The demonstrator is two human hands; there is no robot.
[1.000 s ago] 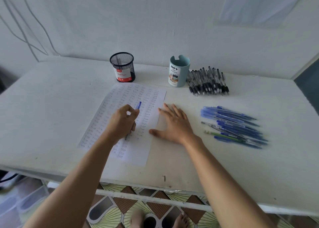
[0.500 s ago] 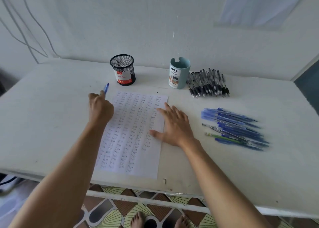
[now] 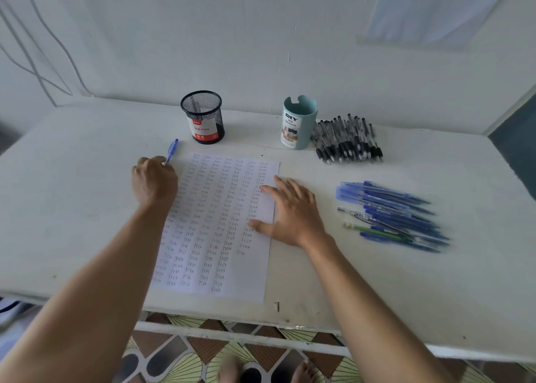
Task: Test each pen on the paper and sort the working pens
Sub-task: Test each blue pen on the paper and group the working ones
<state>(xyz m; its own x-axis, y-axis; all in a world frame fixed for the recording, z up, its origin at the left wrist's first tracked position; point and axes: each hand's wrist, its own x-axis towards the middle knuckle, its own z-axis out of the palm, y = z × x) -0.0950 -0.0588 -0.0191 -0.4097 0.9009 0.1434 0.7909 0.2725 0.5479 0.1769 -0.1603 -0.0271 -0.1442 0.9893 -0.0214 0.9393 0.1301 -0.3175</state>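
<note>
A white sheet of paper covered in rows of the handwritten word "test" lies on the table in front of me. My left hand grips a blue pen at the paper's upper left corner, its blue end pointing up toward the black mesh cup. My right hand lies flat with spread fingers on the paper's right edge. A pile of blue pens lies to the right, and a pile of black pens sits behind it.
A teal desk organizer cup stands beside the black pens near the wall. The white table ends at a front edge just below the paper. Patterned floor tiles and my feet show beneath.
My left hand lifted the blue pen off the paper's middle and moved it up and left to the paper's top corner. The paper turned straighter. My right hand stayed pressed at its edge.
</note>
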